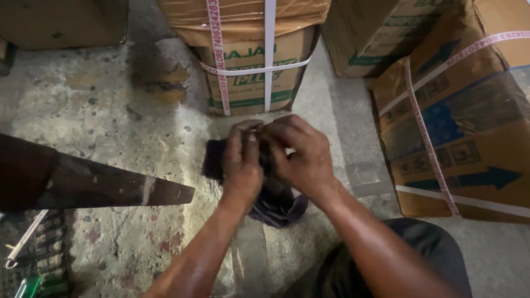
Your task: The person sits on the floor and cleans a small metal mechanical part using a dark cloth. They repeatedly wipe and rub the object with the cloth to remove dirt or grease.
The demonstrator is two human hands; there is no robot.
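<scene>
- Rough, stained concrete floor (110, 105) fills the view, dim and mottled, with taped cardboard boxes crowding its far and right edges.
- Over the middle of it, the left hand (241, 163) and the right hand (301, 157) meet on a dark, crumpled piece of purplish cloth (276, 207); the fingers of both are curled together and clamped on the bundle, and a loose tail hangs below the wrists, just above the floor.
- Whether anything is wrapped inside the cloth cannot be told; the hands cover that part.
- Judged risk: the hanging tail could drag on the gritty floor or slip out if either grip loosens, since only the upper part is pinched.
- Another risk: a long, dark, tapering metal blade (110, 190) juts in from the left, its tip near the left forearm; a wide elbow swing might knock it.
- Straight ahead stands a strapped brown cardboard box with white bands (251, 83), near the knuckles, so there is little room forward.
- On the right, a large tilted cardboard carton with blue arrows (464, 138) hems in the right arm.
- At the lower left lie a thin metal rod (25, 237) and a small green object (27, 287), well apart from the hands.
</scene>
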